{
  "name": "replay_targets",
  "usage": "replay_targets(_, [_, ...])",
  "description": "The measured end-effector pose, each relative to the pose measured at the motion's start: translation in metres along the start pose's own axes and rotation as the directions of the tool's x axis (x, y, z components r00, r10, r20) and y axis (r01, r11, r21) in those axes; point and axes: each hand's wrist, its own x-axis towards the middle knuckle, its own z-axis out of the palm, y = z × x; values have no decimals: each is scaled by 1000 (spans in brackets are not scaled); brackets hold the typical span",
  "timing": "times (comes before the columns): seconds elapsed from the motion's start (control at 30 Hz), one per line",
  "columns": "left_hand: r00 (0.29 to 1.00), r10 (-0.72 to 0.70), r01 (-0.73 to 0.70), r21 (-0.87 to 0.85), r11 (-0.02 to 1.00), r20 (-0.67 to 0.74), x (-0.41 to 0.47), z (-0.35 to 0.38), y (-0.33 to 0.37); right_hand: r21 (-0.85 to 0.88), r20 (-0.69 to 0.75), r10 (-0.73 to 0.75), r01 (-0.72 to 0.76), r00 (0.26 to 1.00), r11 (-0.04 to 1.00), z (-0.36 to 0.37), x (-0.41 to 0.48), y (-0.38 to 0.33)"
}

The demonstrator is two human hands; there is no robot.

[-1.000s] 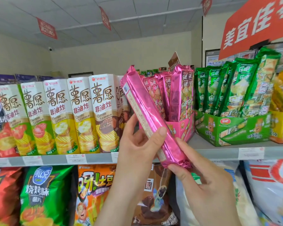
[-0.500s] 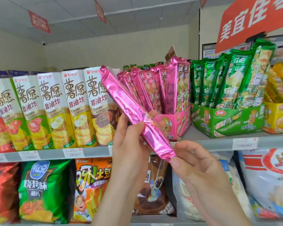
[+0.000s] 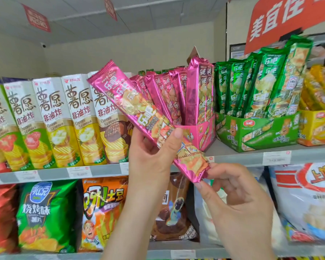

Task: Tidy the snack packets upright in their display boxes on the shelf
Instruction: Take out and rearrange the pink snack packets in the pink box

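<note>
I am holding one long pink packet [image 3: 139, 109] up in front of the shelf [image 3: 101, 170]. It is out of its box, up in the air. It is leaning, with its top end pointing up and to the left and its bottom end pointing down and to the right. Its picture side is facing me.

My left hand [image 3: 152, 158] is gripping the packet at its lower half. My thumb is pressing across the front of it and my other fingers are curling round behind it. My right hand [image 3: 238, 199] is sitting lower down, with its fingers curled. Its thumb and first finger are pinching the bottom end of the packet.

The pink box [image 3: 201, 132] is standing on the shelf just behind the packet I am holding. The other pink packets [image 3: 176, 94] are standing in it. Some are leaning to the left like a fan, and the ones on the right side are standing up straighter.

Just beside the pink box, on its right, a green box [image 3: 257, 134] is sitting with green packets [image 3: 261, 81] in it, and they are leaning to the right. A yellow box [image 3: 317, 126] is sitting past that, looking blurry.

On the left of the pink box, tall chip boxes [image 3: 79, 119] are standing in a row. The top end of my packet is covering part of the nearest one. Big bags [image 3: 45, 212] of snacks are standing on the shelf below. A red sign [image 3: 281, 17] is hanging above the green packets.
</note>
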Motion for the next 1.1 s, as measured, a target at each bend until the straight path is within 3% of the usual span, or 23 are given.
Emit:
replay_targets(0.13, [1000, 7, -9, -98, 995, -28, 2, 1, -1, -203, -2, -260, 255, 965, 946, 2, -4, 0])
replay_targets(0.2, [999, -10, 6, -95, 995, -44, 3, 2, -3, -185, 17, -269, 268, 963, 946, 3, -5, -4])
replay_targets(0.27, [998, -40, 34, -103, 994, -57, 5, 1, -3, 90, 56, -70, 64, 996, 994, 2, 0, -13])
replay_targets(0.33, [995, -76, 69, -109, 992, -60, 8, -1, -3, 321, 165, 135, -183, 977, 929, -2, 8, -20])
replay_targets(0.47, [996, -90, 89, -118, 989, -3, 5, 2, -6, 357, 294, 357, -448, 887, 820, -2, 20, -21])
replay_targets(0.57, [995, -88, 93, -114, 989, 53, 4, 3, -8, 447, 467, 463, -653, 753, 612, 2, 17, -18])
replay_targets(0.63, [991, -97, 105, -90, 990, 92, 6, 3, -7, 508, 528, 465, -703, 711, 498, 2, 17, -15])
replay_targets(0.7, [991, -94, 99, -49, 994, 97, 12, 1, -3, 509, 514, 451, -682, 730, 525, 1, 18, -12])
replay_targets(0.87, [1000, 16, -16, -66, 998, -9, 53, -11, 24, 247, 368, 429, -532, 825, 810, -4, 9, -2])
replay_targets(1.0, [998, 33, -32, -25, 999, 43, 63, -15, 29, 244, 260, 363, -424, 895, 872, -4, -1, 8])
replay_targets(1.1, [999, -23, 27, -124, 992, 34, 63, -14, 25, 261, 183, 341, -380, 922, 888, -1, -5, 14])
